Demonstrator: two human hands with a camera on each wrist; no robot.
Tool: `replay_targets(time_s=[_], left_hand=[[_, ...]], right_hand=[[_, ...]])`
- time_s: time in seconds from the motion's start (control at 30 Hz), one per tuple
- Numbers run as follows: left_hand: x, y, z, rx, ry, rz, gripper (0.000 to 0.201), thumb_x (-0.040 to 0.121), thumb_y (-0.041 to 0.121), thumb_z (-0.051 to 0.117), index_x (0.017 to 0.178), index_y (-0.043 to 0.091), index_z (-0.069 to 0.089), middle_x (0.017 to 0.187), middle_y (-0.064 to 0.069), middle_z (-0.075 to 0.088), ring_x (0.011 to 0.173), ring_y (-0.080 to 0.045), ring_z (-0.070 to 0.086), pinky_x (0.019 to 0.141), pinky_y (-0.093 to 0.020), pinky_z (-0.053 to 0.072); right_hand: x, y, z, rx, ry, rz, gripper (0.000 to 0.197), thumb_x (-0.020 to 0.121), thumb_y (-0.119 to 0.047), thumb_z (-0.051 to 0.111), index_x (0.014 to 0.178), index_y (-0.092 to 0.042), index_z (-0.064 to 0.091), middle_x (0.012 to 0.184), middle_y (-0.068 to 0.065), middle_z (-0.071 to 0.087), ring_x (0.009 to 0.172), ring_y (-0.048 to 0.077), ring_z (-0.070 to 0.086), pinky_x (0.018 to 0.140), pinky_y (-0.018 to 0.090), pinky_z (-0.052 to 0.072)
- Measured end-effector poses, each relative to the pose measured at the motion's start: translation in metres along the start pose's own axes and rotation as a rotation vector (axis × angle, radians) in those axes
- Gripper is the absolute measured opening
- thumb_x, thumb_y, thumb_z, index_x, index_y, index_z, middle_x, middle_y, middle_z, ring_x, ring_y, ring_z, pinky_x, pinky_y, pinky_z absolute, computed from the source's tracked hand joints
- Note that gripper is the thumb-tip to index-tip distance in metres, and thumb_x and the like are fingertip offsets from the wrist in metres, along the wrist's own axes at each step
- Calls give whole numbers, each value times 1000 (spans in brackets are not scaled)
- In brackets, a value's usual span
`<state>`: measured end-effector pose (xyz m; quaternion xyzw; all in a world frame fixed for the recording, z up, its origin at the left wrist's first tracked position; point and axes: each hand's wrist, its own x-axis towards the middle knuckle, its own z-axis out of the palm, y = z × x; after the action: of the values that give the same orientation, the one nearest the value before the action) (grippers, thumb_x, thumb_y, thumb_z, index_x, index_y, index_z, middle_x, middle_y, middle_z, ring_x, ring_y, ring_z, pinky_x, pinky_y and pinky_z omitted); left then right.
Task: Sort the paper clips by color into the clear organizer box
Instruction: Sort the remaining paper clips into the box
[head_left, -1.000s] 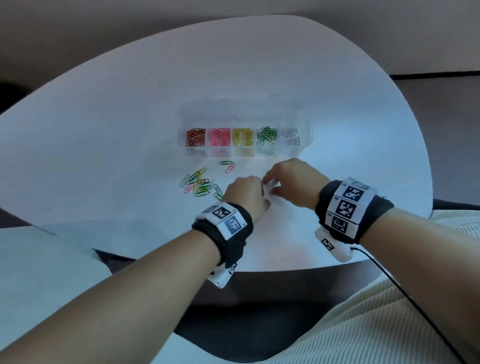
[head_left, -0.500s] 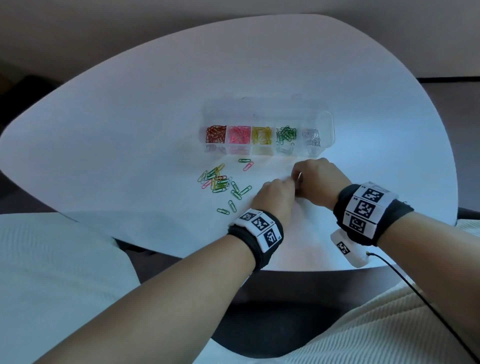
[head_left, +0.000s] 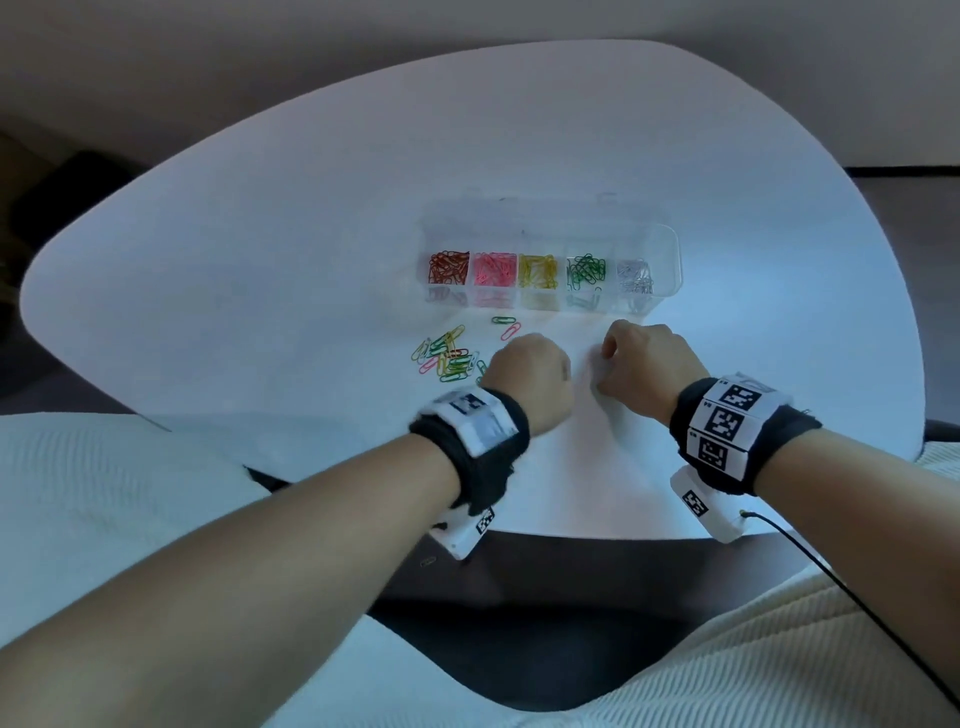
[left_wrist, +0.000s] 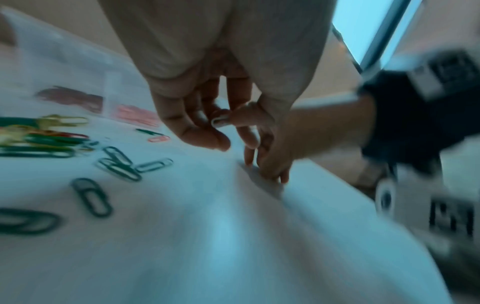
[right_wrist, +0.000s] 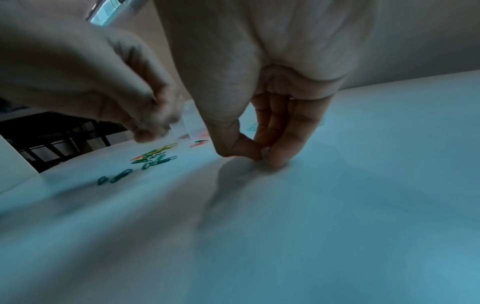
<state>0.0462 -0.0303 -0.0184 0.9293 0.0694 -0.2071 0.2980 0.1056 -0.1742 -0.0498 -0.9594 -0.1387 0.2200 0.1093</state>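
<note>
The clear organizer box (head_left: 665, 260) lies at the middle of the white table, with brown, pink, yellow, green and silver clips in separate compartments. A pile of loose coloured clips (head_left: 447, 356) lies in front of its left end. My left hand (head_left: 527, 371) hovers just right of the pile and pinches a white paper clip (left_wrist: 220, 121) between thumb and finger. My right hand (head_left: 608, 358) is a little further right, its thumb and fingertips (right_wrist: 278, 160) pressed together on the tabletop around a small pale clip that is barely visible.
A green clip (head_left: 505, 320) and a pink clip (head_left: 511, 331) lie apart from the pile, just in front of the box. Several dark green clips (left_wrist: 91, 196) are scattered near the left wrist. The table's front edge (head_left: 571, 535) is close behind both wrists.
The two hands, touching half a second ago, have drawn apart. The left hand now carries a white clip and the right hand has dropped to the table surface.
</note>
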Motion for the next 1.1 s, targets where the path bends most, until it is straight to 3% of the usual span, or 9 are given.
replay_targets(time_s=[0.13, 0.23, 0.33, 0.43, 0.53, 0.67, 0.8, 0.97, 1.1], left_hand=[[-8, -28, -53, -304, -13, -219, 19, 75, 2, 61, 58, 8, 66, 60, -5, 62, 60, -21, 56, 59, -25, 48], [-11, -55, -87, -273, 5, -276, 17, 77, -1, 62, 61, 2, 69, 70, -16, 66, 68, -32, 61, 67, -33, 48], [-12, -79, -102, -264, 84, -336, 26, 81, -2, 59, 57, 6, 66, 89, -22, 68, 80, -35, 63, 69, -32, 46], [-8, -90, -107, -451, 155, -362, 34, 80, -2, 46, 50, 9, 58, 69, -14, 56, 60, -28, 49, 63, -31, 41], [4, -90, -109, -431, 152, -293, 28, 81, 14, 46, 58, 9, 61, 66, -5, 52, 59, -23, 45, 63, -30, 39], [15, -104, -104, 46, 18, -144, 8, 83, 21, 61, 89, 24, 66, 98, 2, 60, 84, -19, 54, 70, -27, 39], [21, -126, -93, 221, -74, -120, 36, 81, 32, 72, 115, 31, 62, 116, 0, 61, 91, -20, 54, 75, -28, 41], [23, -131, -83, 240, -51, -113, 35, 80, 36, 70, 115, 37, 62, 121, 2, 61, 100, -21, 59, 74, -28, 41], [24, -129, -83, 235, -30, -116, 25, 82, 33, 68, 107, 35, 66, 114, 1, 64, 92, -22, 59, 73, -28, 42]], right_hand=[[-4, 3, 2, 79, -29, 28, 8, 80, -20, 62, 76, -15, 61, 83, 8, 64, 78, 28, 59, 62, 27, 45], [-4, 0, -6, 254, -67, 91, 9, 78, -18, 67, 71, -13, 62, 74, 2, 64, 69, 18, 57, 56, 24, 42], [-4, -16, -12, 771, -87, 169, 17, 78, -3, 54, 62, -6, 54, 64, 12, 61, 52, 23, 50, 53, 27, 38], [-6, -43, -13, 1231, -91, 230, 32, 73, 13, 33, 53, -12, 33, 57, 11, 47, 48, 19, 36, 48, 26, 20], [-8, -73, -8, 1317, -130, 179, 38, 73, 16, 27, 53, -16, 29, 56, 7, 38, 45, 15, 29, 48, 26, 14], [-7, -102, 2, 1144, -189, 79, 31, 72, 12, 39, 60, -17, 39, 52, 2, 40, 48, 15, 29, 46, 20, 19], [1, -118, 14, 525, -122, -29, 7, 82, -16, 61, 77, -21, 64, 61, -6, 56, 54, 9, 49, 50, 22, 37], [10, -118, 25, 209, -63, -67, 26, 85, -30, 65, 111, -33, 68, 79, -7, 59, 74, 14, 54, 66, 24, 42], [15, -115, 29, 111, -42, -80, 25, 87, -34, 64, 111, -38, 70, 111, -2, 68, 93, 20, 63, 72, 24, 43]])
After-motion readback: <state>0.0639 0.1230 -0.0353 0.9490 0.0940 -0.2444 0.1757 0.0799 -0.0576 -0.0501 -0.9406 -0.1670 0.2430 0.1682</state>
